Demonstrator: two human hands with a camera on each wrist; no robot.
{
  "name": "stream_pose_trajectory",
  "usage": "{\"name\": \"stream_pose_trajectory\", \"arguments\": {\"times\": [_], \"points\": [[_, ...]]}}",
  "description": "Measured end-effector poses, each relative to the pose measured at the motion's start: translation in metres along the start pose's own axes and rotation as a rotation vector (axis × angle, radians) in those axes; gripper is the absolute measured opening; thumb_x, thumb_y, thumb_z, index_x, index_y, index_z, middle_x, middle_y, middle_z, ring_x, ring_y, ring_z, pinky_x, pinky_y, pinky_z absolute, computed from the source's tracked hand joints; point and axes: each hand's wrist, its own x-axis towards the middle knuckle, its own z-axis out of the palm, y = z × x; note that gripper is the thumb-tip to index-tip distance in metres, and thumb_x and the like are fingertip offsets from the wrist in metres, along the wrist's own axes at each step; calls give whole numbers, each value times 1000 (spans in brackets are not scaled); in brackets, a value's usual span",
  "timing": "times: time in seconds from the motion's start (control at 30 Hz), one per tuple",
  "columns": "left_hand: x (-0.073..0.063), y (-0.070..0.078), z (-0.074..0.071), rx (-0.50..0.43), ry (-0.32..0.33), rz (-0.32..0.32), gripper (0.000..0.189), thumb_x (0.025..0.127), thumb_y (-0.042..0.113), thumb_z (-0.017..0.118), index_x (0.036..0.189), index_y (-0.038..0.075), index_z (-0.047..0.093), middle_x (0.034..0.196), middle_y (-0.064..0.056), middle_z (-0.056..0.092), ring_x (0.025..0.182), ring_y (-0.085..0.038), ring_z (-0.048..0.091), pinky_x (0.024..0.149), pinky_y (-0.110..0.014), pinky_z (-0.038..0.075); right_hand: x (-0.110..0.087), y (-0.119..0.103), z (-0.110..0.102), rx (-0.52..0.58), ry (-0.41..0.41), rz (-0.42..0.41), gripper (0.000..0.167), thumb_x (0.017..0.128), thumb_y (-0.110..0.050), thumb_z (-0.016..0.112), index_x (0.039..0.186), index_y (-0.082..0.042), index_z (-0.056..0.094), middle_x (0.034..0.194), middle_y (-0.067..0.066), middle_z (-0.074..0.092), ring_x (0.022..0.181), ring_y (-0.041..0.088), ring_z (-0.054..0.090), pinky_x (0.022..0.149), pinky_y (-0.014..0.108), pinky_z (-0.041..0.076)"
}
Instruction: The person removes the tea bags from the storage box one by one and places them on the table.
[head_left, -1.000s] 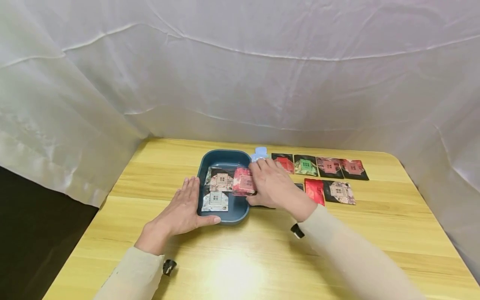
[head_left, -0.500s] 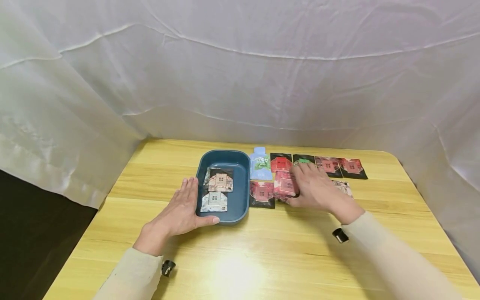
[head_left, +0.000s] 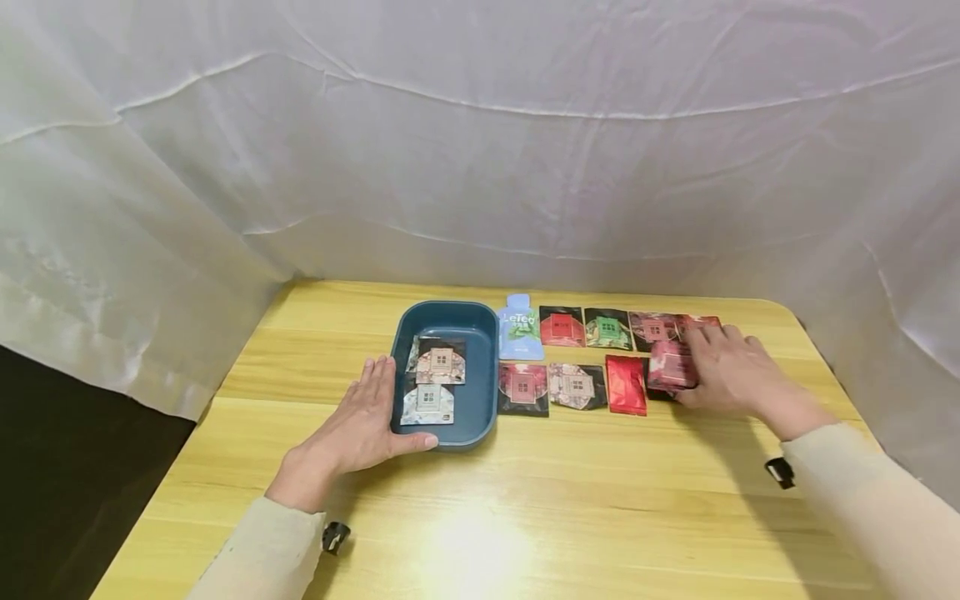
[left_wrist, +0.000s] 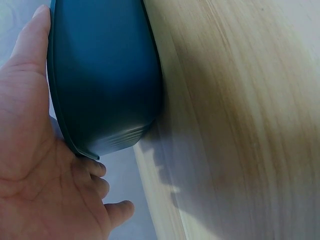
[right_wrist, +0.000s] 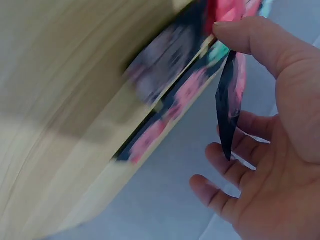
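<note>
My left hand lies along the left side of a blue tray, fingers straight and thumb at the front rim. Its palm shows beside the tray wall in the left wrist view. Inside the tray are a peach-patterned tea sachet, overlapping another, and a white-patterned sachet. My right hand pinches a pink-and-black tea sachet between thumb and fingers, over the right end of the front sachet row. In the right wrist view the held sachet is tilted on edge.
Right of the tray, the back row has a blue LeTea packet, a red sachet, a green one and more pink-red ones. In front lie a pink sachet, a beige floral one and a red foil packet.
My right hand has moved right with the pink-and-black sachet, from beside the tray to the row's far end. The beige and red packets are uncovered again. My left hand stays put.
</note>
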Motion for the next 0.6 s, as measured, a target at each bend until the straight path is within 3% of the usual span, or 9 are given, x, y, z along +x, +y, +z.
{"name": "stream_pose_trajectory", "arguments": {"times": [0.23,0.43,0.6], "points": [[0,-1,1,5,0,2,144,80,88,64,166,-8,0,174,-29,2,163,-46,0,131,-61,12,-15,53,0,-54,-81,57,104,73,-58,88,139,11,47,134,40,53,118,61,50,92,79,43],[1,-1,2,5,-2,1,143,80,87,64,165,-8,0,174,-29,1,163,-46,0,130,-62,12,-23,86,6,-24,-95,23,93,68,-41,93,135,9,52,127,37,58,112,60,53,93,82,43],[1,0,1,9,-6,-2,143,81,87,64,166,-8,-1,174,-29,0,163,-46,0,131,-61,12,-22,96,13,6,-101,-9,93,64,-32,94,137,8,53,128,36,58,111,62,54,89,80,47]]}}
